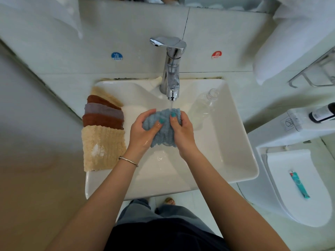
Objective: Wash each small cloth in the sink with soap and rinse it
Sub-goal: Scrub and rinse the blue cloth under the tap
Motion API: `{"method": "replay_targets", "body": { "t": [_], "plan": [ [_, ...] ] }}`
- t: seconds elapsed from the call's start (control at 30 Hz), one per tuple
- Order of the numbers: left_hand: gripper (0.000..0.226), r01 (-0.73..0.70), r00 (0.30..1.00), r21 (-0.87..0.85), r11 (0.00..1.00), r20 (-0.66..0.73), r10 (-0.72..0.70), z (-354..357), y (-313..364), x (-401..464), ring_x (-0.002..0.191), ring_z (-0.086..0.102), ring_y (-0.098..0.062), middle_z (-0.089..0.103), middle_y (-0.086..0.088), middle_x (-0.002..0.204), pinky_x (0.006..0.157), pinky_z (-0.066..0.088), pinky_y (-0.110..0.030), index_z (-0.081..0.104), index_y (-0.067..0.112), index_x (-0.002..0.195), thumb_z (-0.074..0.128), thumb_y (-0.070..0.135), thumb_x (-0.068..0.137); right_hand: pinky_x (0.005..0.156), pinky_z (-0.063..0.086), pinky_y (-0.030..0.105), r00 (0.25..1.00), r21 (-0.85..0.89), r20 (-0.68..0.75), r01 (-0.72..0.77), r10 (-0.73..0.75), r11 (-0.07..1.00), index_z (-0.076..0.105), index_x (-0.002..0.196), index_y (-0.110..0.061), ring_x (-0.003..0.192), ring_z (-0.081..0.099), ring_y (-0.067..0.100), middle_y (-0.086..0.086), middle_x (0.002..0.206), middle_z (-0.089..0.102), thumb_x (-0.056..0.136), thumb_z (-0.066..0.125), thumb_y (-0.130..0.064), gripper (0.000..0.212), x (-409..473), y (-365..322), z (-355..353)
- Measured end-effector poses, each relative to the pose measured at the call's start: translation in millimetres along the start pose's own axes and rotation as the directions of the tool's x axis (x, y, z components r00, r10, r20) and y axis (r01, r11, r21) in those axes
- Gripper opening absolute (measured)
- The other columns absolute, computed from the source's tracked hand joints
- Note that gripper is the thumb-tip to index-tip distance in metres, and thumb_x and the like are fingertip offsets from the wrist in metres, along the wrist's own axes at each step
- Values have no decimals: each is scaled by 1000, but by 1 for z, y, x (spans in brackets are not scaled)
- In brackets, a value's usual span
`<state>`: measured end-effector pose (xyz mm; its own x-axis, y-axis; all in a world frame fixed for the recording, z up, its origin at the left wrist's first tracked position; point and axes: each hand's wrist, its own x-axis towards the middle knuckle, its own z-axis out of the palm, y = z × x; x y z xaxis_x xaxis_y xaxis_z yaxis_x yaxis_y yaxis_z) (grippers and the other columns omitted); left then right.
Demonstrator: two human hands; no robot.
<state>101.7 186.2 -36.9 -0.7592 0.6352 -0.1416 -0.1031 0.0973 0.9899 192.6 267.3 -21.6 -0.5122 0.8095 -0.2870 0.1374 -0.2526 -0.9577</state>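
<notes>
Both forearms are bare, with no sleeves in view. The left hand (143, 132) has a thin silver bangle (128, 161) at its wrist. Teal polish covers the thumbnails of it and the right hand (182, 132). Below are a dark top (163, 236), loose grey-blue trousers (159, 212) and an open-toed sandal (169, 201).

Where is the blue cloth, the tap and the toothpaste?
blue cloth (161, 127): head view, on the bunched middle between the hands.
tap (171, 77): head view, on the shiny upright body.
toothpaste tube (299, 184): head view, on the middle of the teal tube.
</notes>
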Motion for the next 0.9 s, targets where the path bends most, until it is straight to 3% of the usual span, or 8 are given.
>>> {"method": "replay_targets", "body": {
  "t": [0.13,0.3,0.43,0.63,0.73,0.8,0.9],
  "plan": [
    [36,-66,996,5,998,-52,67,-10,3,1,87,60,14,60,13,105,72,48,-8,60,6,119,72,8,85,80,57,29,1000,13,25,8,-8,1000,60,105,-14,86,65,9,-2,94,66,100,53,-20,11,1,2,11],
    [35,-100,993,71,992,62,96,18,5,3,96,59,10,61,17,108,83,49,-13,59,20,114,75,14,83,78,56,32,996,42,-85,21,-17,999,62,95,-18,84,64,10,-2,89,65,100,53,-20,10,2,1,-17],
    [36,-138,982,44,989,137,131,36,2,-1,101,59,6,62,17,110,87,48,-14,60,23,110,71,2,83,76,56,32,990,80,-143,8,3,997,63,95,-18,85,65,13,5,93,65,100,53,-22,12,-3,3,-41],
    [32,-146,989,8,989,35,146,12,0,-4,96,61,5,62,13,107,81,50,-14,61,16,112,74,9,83,79,55,35,998,62,-68,9,-5,998,63,99,-11,83,63,14,1,88,65,100,53,-18,12,-2,4,-15],
    [35,-129,992,37,991,21,128,-5,-2,2,100,60,2,62,13,111,85,51,-16,59,24,113,75,24,82,75,56,28,1000,46,-17,22,-21,999,64,99,-11,80,64,10,0,87,65,98,56,-20,12,0,-3,2],
    [38,-72,992,85,994,114,63,-7,-4,7,100,58,7,59,13,114,87,48,-14,54,24,117,69,29,83,73,56,25,999,70,-20,30,-29,997,64,98,-11,80,64,11,1,87,66,98,57,-18,10,1,-6,6],
    [26,-30,983,112,993,182,9,5,-4,12,89,57,16,59,9,108,79,45,-10,50,18,117,62,17,94,84,57,36,997,95,-58,53,-47,994,61,101,-17,89,66,16,5,96,67,98,57,-18,5,2,-5,3]
  ]
}}
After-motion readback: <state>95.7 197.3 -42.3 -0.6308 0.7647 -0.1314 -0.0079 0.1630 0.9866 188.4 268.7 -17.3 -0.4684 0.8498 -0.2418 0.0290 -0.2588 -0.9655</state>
